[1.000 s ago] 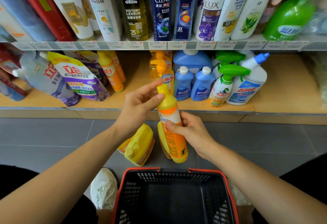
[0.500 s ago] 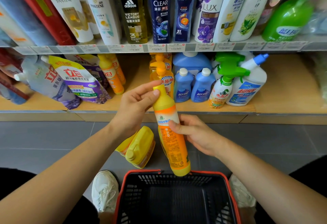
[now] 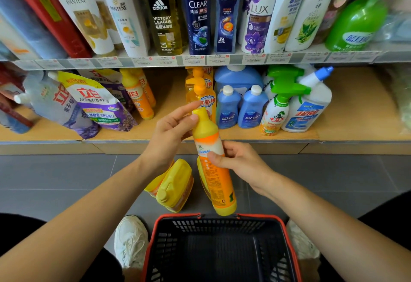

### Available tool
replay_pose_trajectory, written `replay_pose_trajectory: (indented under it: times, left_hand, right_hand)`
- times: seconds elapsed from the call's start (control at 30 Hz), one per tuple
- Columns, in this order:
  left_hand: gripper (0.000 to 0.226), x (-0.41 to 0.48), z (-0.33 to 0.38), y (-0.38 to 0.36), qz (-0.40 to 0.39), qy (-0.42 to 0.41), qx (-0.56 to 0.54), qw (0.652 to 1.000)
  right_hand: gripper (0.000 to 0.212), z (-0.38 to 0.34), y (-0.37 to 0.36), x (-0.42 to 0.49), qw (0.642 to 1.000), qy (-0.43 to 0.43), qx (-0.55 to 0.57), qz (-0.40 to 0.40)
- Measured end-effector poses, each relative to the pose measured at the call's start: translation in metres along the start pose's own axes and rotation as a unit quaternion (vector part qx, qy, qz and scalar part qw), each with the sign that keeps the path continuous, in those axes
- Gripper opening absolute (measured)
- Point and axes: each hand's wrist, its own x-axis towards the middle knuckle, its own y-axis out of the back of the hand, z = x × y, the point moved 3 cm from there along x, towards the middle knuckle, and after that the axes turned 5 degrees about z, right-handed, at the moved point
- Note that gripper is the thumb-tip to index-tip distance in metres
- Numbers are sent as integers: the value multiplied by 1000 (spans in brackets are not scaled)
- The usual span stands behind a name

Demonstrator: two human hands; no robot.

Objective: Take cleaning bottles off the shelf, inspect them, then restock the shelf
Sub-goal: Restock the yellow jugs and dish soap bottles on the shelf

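The bottle [image 3: 219, 188] stands almost upright in the middle of the frame, cap up, with the shelf [image 3: 355, 121] just above it. The left hand [image 3: 169, 135] pinches its cap, and the right hand [image 3: 244, 166] wraps round its middle.

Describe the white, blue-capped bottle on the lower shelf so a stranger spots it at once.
On the lower wooden shelf, go right of the two small blue bottles. Past the green-trigger spray bottle stands the white bottle, last in the row. Only it has a bent, blue-capped neck.
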Motion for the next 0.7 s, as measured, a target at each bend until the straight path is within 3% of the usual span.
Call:
replay_pose_trajectory:
  times: [0.13,0.27,0.37,0.47,0.57,0.7]
  left_hand:
    - [47,-1,-18,3,-15,72,55,996]
    - [54,-15,-43,0,-109,132,148,974]
    - [51,-25,-58,-6,-168,127,208,955]
    - [44,-23,-60,-6,-123,97,216,964]
    - [52,-20,-58,-4,-60,98,144,983]
    - [61,-10,-46,3,25,66,44,997]
  right_hand:
    - [45,-5,11,2,997,8,44,61]
    - [44,-18,23,5,988,12,100,117]
    - [51,-28,32,7,980,9,143,141]
    - [57,-32,39,6,972,6,168,165]
    - [51,-35,46,7,969,-17,185,165]
    - [43,-28,59,6,972,-71,13,225]
